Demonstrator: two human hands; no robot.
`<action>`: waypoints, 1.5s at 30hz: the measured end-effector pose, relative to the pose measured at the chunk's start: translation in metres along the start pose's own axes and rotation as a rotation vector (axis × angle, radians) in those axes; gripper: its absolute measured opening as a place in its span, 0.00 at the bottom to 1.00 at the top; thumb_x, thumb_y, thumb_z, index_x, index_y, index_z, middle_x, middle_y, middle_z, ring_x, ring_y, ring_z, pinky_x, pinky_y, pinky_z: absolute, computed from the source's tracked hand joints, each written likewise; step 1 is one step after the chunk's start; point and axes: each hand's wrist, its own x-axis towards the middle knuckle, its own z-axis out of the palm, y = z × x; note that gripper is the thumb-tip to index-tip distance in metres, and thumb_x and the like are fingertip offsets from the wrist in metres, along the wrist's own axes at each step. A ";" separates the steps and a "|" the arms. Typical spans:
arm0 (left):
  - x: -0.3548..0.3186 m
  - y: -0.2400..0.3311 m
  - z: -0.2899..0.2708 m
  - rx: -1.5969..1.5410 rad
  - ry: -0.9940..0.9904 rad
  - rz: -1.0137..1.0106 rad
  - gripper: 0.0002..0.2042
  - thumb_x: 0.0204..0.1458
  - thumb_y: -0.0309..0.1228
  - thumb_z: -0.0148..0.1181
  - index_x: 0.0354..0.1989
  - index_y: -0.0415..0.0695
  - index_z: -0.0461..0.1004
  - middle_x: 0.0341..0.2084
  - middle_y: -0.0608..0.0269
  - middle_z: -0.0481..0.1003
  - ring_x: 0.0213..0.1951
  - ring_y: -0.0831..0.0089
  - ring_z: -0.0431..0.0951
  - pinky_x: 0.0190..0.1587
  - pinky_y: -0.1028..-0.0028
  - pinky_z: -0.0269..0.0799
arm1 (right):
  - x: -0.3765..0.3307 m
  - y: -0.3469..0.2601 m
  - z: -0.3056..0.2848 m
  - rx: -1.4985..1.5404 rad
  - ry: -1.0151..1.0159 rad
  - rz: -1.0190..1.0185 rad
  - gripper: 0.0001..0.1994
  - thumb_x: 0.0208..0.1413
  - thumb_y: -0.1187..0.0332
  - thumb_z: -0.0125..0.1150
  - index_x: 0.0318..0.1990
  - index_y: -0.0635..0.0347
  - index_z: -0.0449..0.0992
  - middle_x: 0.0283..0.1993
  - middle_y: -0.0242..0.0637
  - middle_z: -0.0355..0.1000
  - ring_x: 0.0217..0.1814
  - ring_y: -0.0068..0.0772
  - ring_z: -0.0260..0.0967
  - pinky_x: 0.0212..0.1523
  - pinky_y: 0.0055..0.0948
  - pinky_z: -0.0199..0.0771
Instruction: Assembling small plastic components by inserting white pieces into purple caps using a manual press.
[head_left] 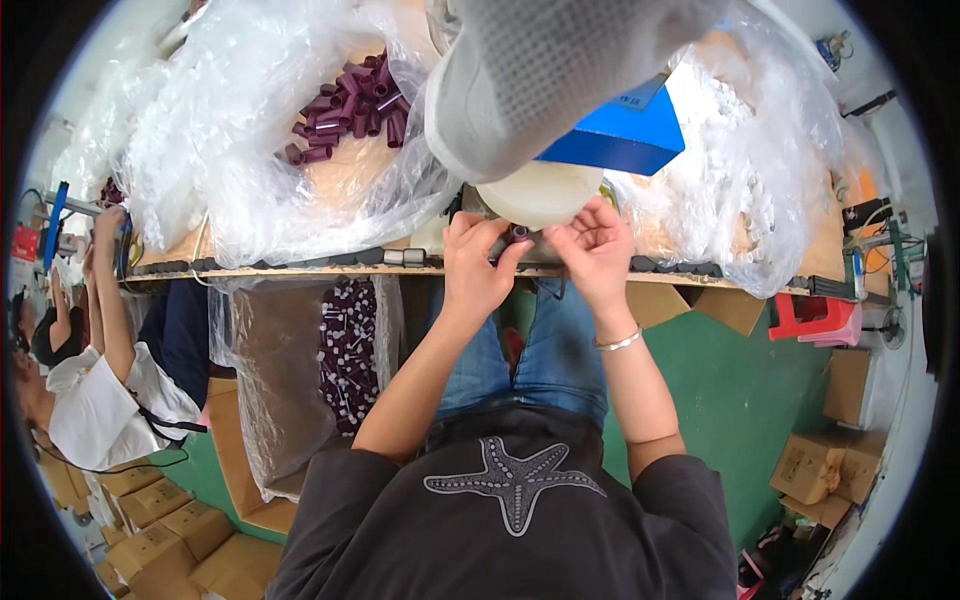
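Observation:
My left hand [474,265] pinches a short purple tube [519,233] between thumb and fingertips at the table's near edge, its open end showing. Just to the right of it, my right hand [600,250] is closed, thumb and forefinger pressed together beside the tube. Whatever those right fingers hold is too small to make out. A round whitish translucent part [545,195] of a machine hangs right above both hands, under a large grey padded cover [540,75] that hides much of the table's middle.
Purple tubes [355,112] lie heaped in clear plastic at the left; small white pieces [745,180] fill a plastic bag at the right. Behind the cover stands a blue box [630,135]. Below the table, a lined carton [275,390] holds purple-and-white pieces. Another person [115,385] works at far left.

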 end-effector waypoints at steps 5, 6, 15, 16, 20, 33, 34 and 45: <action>0.000 0.001 -0.001 0.006 -0.014 0.005 0.15 0.37 0.24 0.67 0.38 0.41 0.78 0.29 0.60 0.76 0.38 0.63 0.71 0.43 0.65 0.62 | 0.002 0.000 0.005 -0.336 -0.153 -0.002 0.10 0.49 0.79 0.65 0.40 0.66 0.75 0.30 0.29 0.73 0.30 0.14 0.69 0.30 0.15 0.68; 0.001 0.002 -0.001 -0.002 -0.014 -0.010 0.15 0.37 0.24 0.67 0.38 0.41 0.78 0.29 0.61 0.76 0.38 0.63 0.71 0.43 0.65 0.62 | 0.003 0.000 0.005 -0.332 -0.154 -0.004 0.10 0.49 0.79 0.65 0.40 0.66 0.75 0.30 0.29 0.73 0.30 0.14 0.69 0.30 0.15 0.68; -0.002 -0.002 -0.005 0.015 -0.025 0.008 0.19 0.38 0.28 0.71 0.41 0.41 0.77 0.34 0.60 0.77 0.41 0.60 0.71 0.47 0.64 0.64 | -0.021 0.005 -0.021 -0.478 -0.144 0.073 0.27 0.42 0.77 0.72 0.54 0.65 0.72 0.32 0.29 0.74 0.26 0.13 0.61 0.26 0.15 0.65; -0.003 0.000 -0.009 0.015 -0.006 0.045 0.21 0.37 0.30 0.72 0.43 0.41 0.77 0.36 0.60 0.77 0.42 0.60 0.71 0.48 0.65 0.64 | -0.034 0.005 -0.028 -0.470 -0.105 0.031 0.34 0.42 0.78 0.72 0.61 0.65 0.66 0.43 0.38 0.76 0.29 0.13 0.63 0.29 0.15 0.67; -0.022 0.006 -0.038 0.124 0.103 0.091 0.24 0.36 0.24 0.73 0.47 0.39 0.76 0.41 0.61 0.78 0.44 0.65 0.67 0.50 0.69 0.64 | -0.081 -0.017 -0.047 -0.380 -0.034 -0.033 0.29 0.44 0.81 0.68 0.58 0.68 0.68 0.48 0.45 0.75 0.30 0.15 0.65 0.30 0.15 0.69; -0.009 0.010 -0.008 0.072 0.041 0.058 0.22 0.39 0.26 0.71 0.46 0.41 0.76 0.39 0.60 0.78 0.44 0.62 0.68 0.46 0.66 0.65 | -0.053 -0.057 -0.119 -0.782 0.233 -0.354 0.09 0.51 0.81 0.63 0.41 0.69 0.77 0.29 0.33 0.76 0.28 0.17 0.69 0.30 0.16 0.70; -0.005 0.010 -0.005 0.133 0.014 0.082 0.21 0.39 0.26 0.71 0.45 0.40 0.76 0.38 0.60 0.77 0.44 0.62 0.69 0.45 0.65 0.64 | -0.033 -0.057 -0.134 -0.835 0.311 -0.294 0.08 0.52 0.79 0.64 0.40 0.68 0.77 0.28 0.31 0.75 0.28 0.15 0.67 0.28 0.16 0.67; -0.013 0.024 -0.056 -0.149 0.045 -0.113 0.11 0.44 0.23 0.66 0.38 0.38 0.76 0.28 0.60 0.76 0.31 0.69 0.74 0.35 0.73 0.68 | 0.153 -0.012 -0.177 -1.810 0.200 0.128 0.12 0.48 0.64 0.62 0.34 0.65 0.77 0.36 0.55 0.76 0.40 0.58 0.74 0.42 0.48 0.75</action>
